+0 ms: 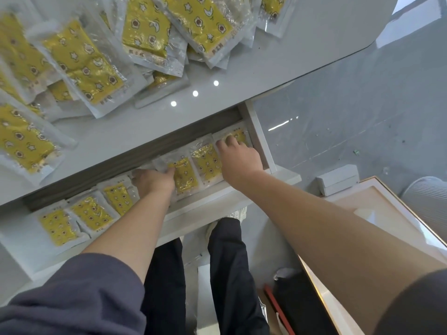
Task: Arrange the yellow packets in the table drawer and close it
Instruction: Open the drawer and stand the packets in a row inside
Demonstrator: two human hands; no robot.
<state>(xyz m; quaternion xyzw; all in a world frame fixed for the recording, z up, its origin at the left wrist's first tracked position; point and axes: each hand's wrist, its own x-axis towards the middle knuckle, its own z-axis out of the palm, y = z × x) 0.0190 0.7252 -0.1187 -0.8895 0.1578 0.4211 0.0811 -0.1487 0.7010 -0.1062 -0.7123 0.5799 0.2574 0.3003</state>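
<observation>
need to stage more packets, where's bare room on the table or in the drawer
Bare tabletop lies right of the packet pile, up to the rounded corner, plus a strip between pile and open drawer. The row of packets inside is crowded side by side, left hand gripping one, right hand pressing another.

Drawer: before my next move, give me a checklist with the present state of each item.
1. Drawer pulled open: ok.
2. Both hands out of it for closing: not ok; the left hand grips the middle packet, the right hand presses the rightmost packet.
3. Row lying side by side: ok where visible.
4. All packets put away: not ok; a pile lies on the table top.
5. Room for more packets: cannot tell, the arms hide part of the row.
</observation>
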